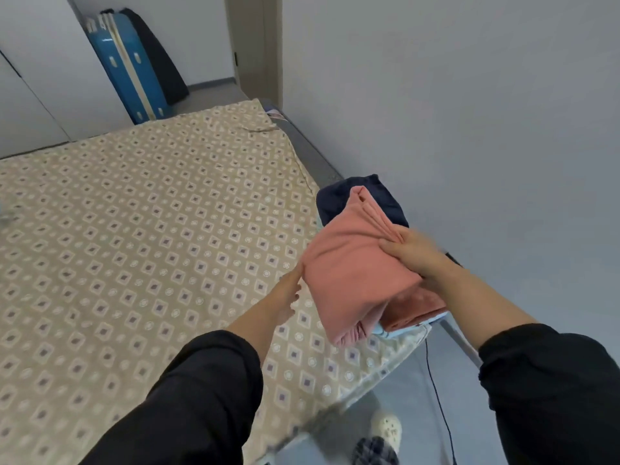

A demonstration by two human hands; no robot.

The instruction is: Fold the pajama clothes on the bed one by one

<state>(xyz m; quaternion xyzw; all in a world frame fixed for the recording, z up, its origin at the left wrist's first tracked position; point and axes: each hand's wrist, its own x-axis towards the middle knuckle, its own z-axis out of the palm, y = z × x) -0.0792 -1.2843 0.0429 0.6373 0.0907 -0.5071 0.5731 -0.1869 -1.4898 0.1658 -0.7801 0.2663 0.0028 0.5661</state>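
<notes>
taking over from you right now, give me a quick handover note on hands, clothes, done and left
Right hand grips the folded pink garment at its right edge. Left hand, fingers straight, touches its left edge.
The garment is over other folded pieces at the right edge of the bed: salmon piece, light blue piece under it, navy piece behind. Resting or lifted, I cannot tell.
Done: pink garment folded.
Left: settle it on them; no unfolded piece shows in view.

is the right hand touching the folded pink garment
Touching. The head view shows the right hand gripping the folded pink garment, its thumb pressed on the top of the fabric.
</notes>
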